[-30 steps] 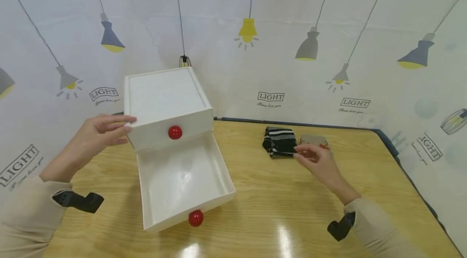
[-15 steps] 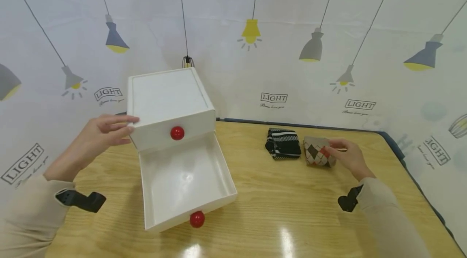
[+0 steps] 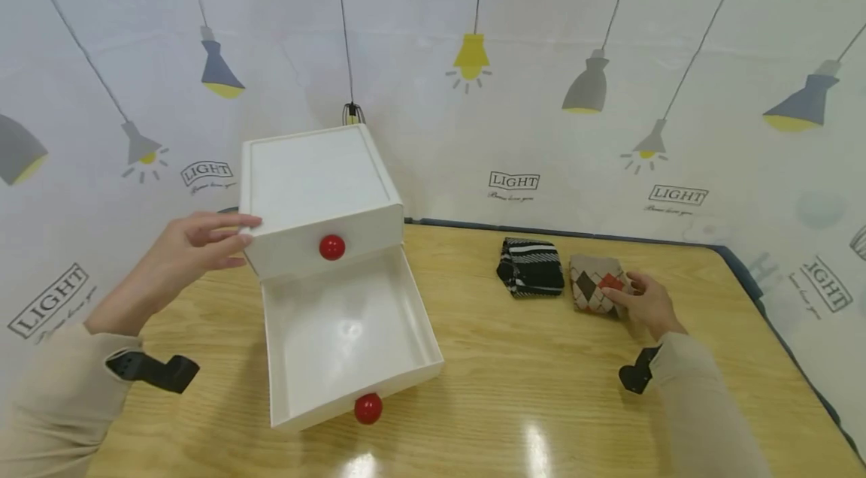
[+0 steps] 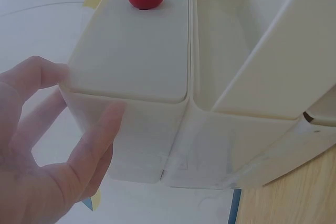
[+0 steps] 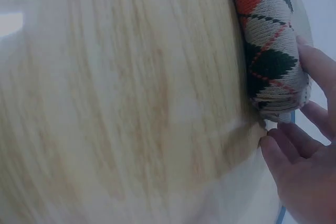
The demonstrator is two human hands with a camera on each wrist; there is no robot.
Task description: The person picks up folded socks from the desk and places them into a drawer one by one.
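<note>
A white two-drawer storage box [image 3: 311, 177] stands at left with its lower drawer [image 3: 352, 335] pulled out, nothing inside it. My left hand [image 3: 192, 249] grips the upper front corner, fingers and thumb on either side of the edge, as the left wrist view also shows. At right, my right hand [image 3: 649, 301] lies at the right edge of a folded beige argyle sock bundle [image 3: 595, 279]. Its thumb touches the top; in the right wrist view other fingertips [image 5: 270, 145] are at the tabletop beside the bundle's end. Part of the bundle hides behind the thumb.
A folded black-and-white sock bundle [image 3: 531, 267] lies just left of the argyle one. Red round knobs mark the upper drawer [image 3: 331, 247] and lower drawer front [image 3: 368, 408]. The wooden table [image 3: 501, 388] ends at a patterned wall covering [image 3: 433, 162].
My right hand has moved from above the sock bundles to the right edge of the argyle one, its thumb now on it. The left hand keeps its grip; the view has shifted slightly.
</note>
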